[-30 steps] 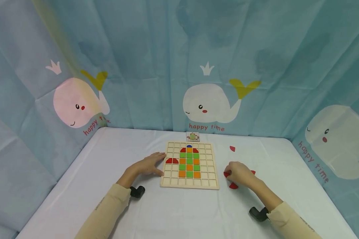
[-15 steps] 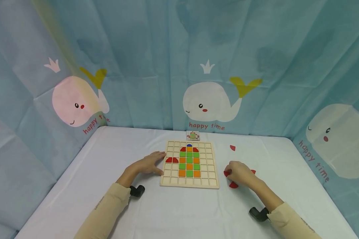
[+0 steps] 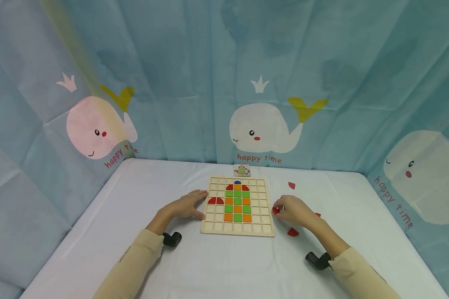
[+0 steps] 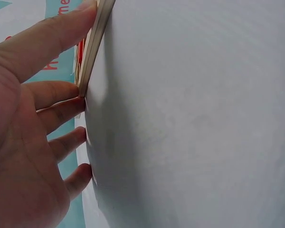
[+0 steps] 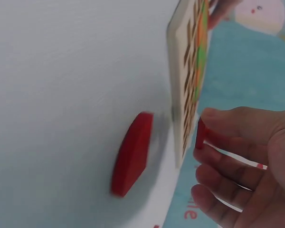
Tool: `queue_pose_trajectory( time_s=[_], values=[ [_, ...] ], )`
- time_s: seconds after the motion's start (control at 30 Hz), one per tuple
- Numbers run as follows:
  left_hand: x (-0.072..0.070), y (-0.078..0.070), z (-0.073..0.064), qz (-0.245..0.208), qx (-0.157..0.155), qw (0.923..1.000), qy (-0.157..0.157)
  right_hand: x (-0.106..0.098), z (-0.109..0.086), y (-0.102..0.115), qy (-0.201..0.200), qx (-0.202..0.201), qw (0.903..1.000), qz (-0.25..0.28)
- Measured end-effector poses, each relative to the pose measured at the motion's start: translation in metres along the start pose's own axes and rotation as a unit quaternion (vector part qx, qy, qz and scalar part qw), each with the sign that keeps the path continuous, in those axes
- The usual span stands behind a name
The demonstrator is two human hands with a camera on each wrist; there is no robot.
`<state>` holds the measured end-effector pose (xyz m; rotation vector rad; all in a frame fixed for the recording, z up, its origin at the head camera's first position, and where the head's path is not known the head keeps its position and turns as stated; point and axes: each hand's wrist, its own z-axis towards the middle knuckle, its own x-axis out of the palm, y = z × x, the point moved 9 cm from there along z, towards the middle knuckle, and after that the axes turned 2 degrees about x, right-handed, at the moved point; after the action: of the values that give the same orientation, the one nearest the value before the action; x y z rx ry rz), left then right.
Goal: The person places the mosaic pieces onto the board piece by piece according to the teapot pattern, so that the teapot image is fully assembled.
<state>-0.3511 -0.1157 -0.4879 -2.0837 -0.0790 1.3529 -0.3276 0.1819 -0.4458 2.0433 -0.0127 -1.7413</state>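
A wooden grid board (image 3: 261, 227) lies on the table with green and orange squares (image 3: 238, 201) set in its middle columns. Red quarter-round pieces flank the top orange square, below a blue piece (image 3: 237, 182). Two more red pieces (image 3: 215, 201) sit side by side in its left cells. My left hand (image 3: 187, 205) rests at the board's left edge, thumb and fingers extended and spread. By the right edge, my right hand (image 3: 293, 209) pinches a red quarter-round piece (image 5: 200, 134) between thumb and fingers; in the right wrist view the piece is on edge.
Loose red pieces lie on the white table right of the board: one (image 3: 292, 185) far back, one (image 3: 293, 232) nearer, another (image 3: 317, 214) partly behind the right wrist. A small pattern card (image 3: 241, 170) lies behind the board. A whale-print curtain (image 3: 194, 83) surrounds the table.
My right hand has moved left towards the board with the red piece, away from the loose pieces, uncovering more of the near one. My left hand stays at the board's edge.
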Motion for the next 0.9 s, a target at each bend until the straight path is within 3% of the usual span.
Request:
queue_pose_trajectory(
  time_s=[0.43, 0.9],
  values=[
    [0.001, 0.0, 0.0, 0.003, 0.002, 1.0, -0.001, 0.001, 0.02, 0.048, -0.007, -0.045, 0.9988, 0.02],
    [0.001, 0.002, 0.004, 0.018, -0.006, 0.9998, -0.004, 0.013, 0.044, 0.107, -0.019, -0.137, 0.9904, -0.006]
  ],
)
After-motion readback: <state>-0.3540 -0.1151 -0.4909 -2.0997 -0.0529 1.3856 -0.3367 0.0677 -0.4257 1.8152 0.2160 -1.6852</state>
